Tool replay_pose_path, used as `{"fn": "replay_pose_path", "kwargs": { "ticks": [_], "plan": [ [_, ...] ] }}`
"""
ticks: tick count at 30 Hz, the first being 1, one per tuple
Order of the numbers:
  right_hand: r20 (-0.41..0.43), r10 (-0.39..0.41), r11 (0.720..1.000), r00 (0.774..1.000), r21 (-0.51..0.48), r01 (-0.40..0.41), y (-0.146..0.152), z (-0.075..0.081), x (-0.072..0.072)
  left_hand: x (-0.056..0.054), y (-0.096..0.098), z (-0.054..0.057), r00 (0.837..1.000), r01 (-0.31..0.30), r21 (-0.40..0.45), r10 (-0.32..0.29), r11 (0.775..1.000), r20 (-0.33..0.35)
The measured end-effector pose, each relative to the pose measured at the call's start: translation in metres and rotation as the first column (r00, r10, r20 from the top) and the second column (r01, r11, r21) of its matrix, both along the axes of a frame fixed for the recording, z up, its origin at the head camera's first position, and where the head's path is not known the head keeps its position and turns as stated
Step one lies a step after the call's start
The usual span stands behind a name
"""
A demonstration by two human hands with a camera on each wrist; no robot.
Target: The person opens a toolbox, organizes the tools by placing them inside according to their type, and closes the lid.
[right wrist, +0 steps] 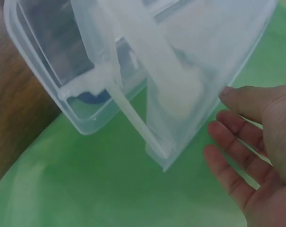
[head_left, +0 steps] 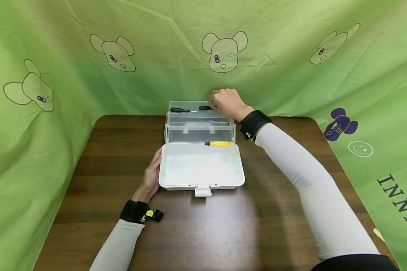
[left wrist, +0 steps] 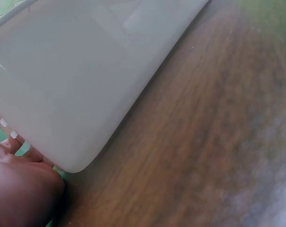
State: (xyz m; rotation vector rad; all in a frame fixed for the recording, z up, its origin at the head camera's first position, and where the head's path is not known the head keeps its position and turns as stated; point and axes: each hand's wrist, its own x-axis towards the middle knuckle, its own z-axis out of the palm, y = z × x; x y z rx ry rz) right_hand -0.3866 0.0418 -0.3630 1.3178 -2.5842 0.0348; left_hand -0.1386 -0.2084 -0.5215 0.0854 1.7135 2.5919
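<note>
A white toolbox [head_left: 202,169] stands unfolded on the table, its clear trays raised at the back. My left hand [head_left: 152,177] rests against its left side; in the left wrist view part of this hand [left wrist: 24,189] shows beside the box's pale wall [left wrist: 76,80]. At the right end of the top tray [head_left: 190,103] is my right hand [head_left: 228,101], next to a black-handled screwdriver [head_left: 205,108]. The right wrist view shows loosely extended fingers [right wrist: 232,175] by the tray's edge. Another black-handled screwdriver [head_left: 179,110] lies in that tray, and a yellow-handled one [head_left: 218,143] in the lower tray.
The wooden table [head_left: 203,233] extends in front of the box and to both sides. A green curtain [head_left: 169,56] hangs close behind the box and along both sides. The box's white latch [head_left: 202,191] juts out at the front.
</note>
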Motion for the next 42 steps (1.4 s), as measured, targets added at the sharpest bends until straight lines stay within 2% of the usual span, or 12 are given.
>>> {"fn": "replay_pose_path", "kwargs": {
  "ticks": [7, 14, 26, 33, 42],
  "plan": [
    [-0.026, -0.009, 1.0, 1.0, -0.006, 0.008, 0.008, 0.005, 0.0, 0.001, 0.0, 0.0, 1.0, -0.004, -0.003, 0.004, 1.0, 0.003],
    [-0.016, -0.021, 1.0, 1.0, 0.012, 0.021, 0.019, 0.01, 0.002, 0.001, 0.0, -0.003, 1.0, 0.002, 0.01, -0.002, 1.0, 0.001],
    [-0.037, -0.035, 0.999, 0.999, -0.005, 0.035, 0.05, 0.02, 0.005, 0.0, -0.002, -0.003, 1.0, -0.01, 0.014, 0.01, 1.0, -0.003],
    [-0.039, -0.069, 0.998, 0.997, 0.003, 0.069, 0.074, 0.017, 0.007, 0.0, -0.002, -0.003, 1.0, -0.008, 0.019, 0.008, 1.0, -0.004],
    [0.022, -0.151, 0.987, 0.988, 0.066, 0.149, 0.112, 0.005, 0.011, -0.002, -0.001, -0.003, 1.0, -0.007, 0.021, 0.007, 1.0, -0.006]
  ]
}}
